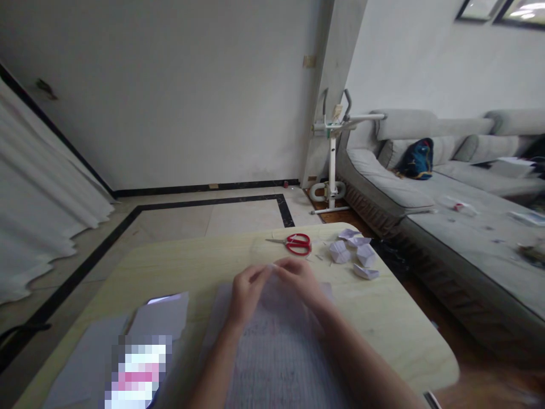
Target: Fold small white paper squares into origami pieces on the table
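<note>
Over a lined sheet of paper with handwriting, my left hand and my right hand meet fingertip to fingertip. Both are closed in a pinch on a small piece of white paper, mostly covered by the fingers and slightly blurred. Just beyond my hands lie scissors with red handles, their blades pointing left. Several folded white paper pieces are grouped to the right of the scissors, with thin paper scraps near them.
On the left of the light wooden table lie white sheets and a device with a pixelated bright screen. A grey sofa stands close on the right. Beyond the table is white exercise equipment.
</note>
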Tool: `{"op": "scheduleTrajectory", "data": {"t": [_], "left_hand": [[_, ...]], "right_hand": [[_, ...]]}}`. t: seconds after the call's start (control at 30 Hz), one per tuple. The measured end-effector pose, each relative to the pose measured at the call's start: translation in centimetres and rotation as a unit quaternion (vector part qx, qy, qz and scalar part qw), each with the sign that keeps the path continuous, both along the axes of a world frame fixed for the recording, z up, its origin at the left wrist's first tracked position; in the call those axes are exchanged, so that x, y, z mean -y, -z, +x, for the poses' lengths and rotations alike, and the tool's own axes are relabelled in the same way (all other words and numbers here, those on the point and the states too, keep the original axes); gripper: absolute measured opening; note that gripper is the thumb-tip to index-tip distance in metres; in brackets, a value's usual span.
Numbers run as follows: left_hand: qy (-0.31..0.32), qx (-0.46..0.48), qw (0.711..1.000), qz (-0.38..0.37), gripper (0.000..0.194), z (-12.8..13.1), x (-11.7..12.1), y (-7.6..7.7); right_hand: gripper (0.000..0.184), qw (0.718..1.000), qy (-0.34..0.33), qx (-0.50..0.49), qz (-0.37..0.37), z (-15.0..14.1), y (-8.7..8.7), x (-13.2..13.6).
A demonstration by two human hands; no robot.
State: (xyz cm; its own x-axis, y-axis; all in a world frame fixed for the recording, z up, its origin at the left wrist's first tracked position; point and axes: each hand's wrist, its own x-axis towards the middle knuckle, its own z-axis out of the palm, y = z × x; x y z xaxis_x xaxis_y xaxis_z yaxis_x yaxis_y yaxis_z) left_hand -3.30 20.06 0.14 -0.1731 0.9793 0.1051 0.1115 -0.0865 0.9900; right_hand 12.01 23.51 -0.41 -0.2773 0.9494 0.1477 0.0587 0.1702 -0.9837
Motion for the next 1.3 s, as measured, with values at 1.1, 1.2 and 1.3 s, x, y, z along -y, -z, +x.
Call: {"op": "scheduleTrajectory", "data": {"t": [1.1, 1.2, 1.3], "left_hand": [[0.029, -0.010, 0.999, -0.011, 0.024, 0.23, 0.08, 0.21], [-0.013, 0.016, 1.000, -0.007, 0.022, 0.07, -0.11, 0.22], [-0.040, 0.026, 0.999, -0.003, 0.022, -0.06, -0.24, 0.16]], "right_hand": [[0.027, 1.000, 0.006, -0.008, -0.025, 0.23, -0.05, -0.16], [0.031, 0.999, 0.014, 0.007, -0.034, 0.11, 0.06, -0.13], [0.033, 0.999, 0.026, 0.022, -0.039, 0.12, 0.48, -0.18]]}}
